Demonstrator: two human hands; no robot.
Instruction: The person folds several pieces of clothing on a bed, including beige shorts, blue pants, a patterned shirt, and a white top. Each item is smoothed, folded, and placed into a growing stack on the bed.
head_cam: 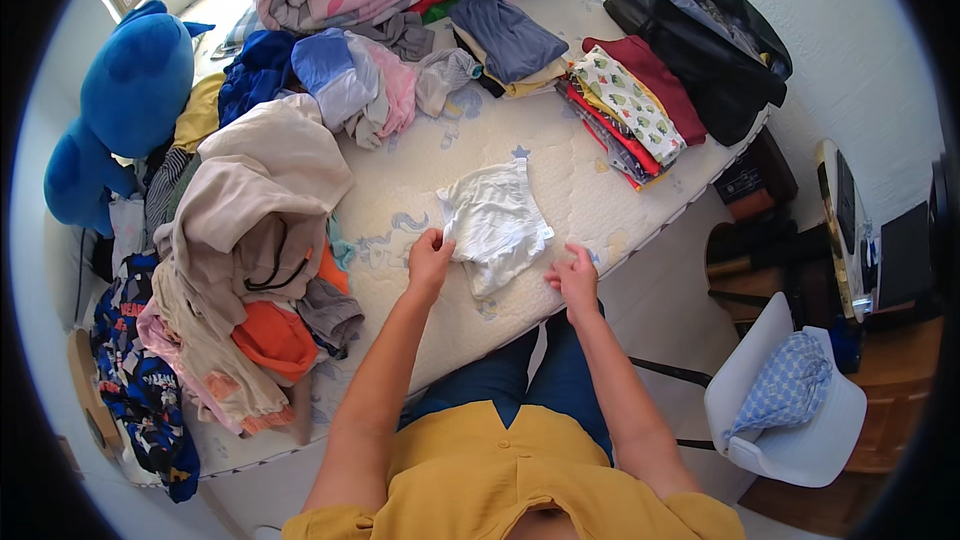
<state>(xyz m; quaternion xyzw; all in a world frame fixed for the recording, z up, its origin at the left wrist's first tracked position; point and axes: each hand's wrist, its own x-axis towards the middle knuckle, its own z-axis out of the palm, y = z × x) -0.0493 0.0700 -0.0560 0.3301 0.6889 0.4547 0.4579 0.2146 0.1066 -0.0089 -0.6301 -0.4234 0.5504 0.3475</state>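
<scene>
A small white pair of cotton shorts or underpants [495,221] lies on the mattress [420,330] in front of me, somewhat creased. Its gathered waistband runs along the right side, where a small tag sticks out. My left hand [430,264] pinches the garment's left edge between thumb and fingers. Just off its lower right corner is my right hand [576,281], fingers apart and holding nothing.
A heap of loose clothes, topped by a beige hooded garment [262,172], covers the left side. Folded stacks [510,41] [630,109] sit farther back near a black bag [697,45]. A blue plush toy [135,82] leans left. A white chair [814,420] stands right.
</scene>
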